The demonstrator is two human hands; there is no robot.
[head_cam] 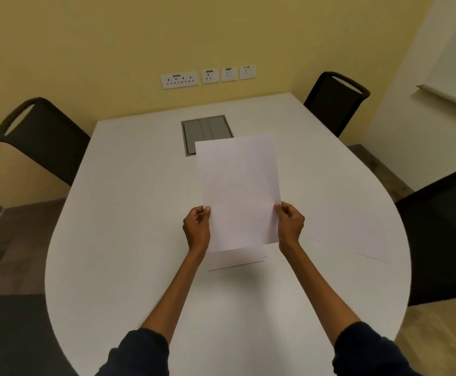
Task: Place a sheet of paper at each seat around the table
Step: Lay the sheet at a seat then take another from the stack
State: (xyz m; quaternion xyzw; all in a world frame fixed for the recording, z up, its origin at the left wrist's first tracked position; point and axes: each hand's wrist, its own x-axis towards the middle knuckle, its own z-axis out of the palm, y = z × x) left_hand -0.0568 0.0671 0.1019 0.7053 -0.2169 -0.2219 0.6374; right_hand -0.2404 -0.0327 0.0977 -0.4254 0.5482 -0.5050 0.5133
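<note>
While held above the table (pixel 140 213), sheet of paper (pixel 239 191) — left hand (pixel 196 226), right hand (pixel 290 223), fingers clamped on its side edges

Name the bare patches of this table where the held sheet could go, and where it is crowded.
Bare: the tabletop between the left chair and the left hand, and the far corner between the grey hatch and the far right chair. Crowded: one laid sheet under the held sheet, another between the right hand and the near right chair.

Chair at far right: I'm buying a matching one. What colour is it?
Black; the chair shows best in the head view.
</note>
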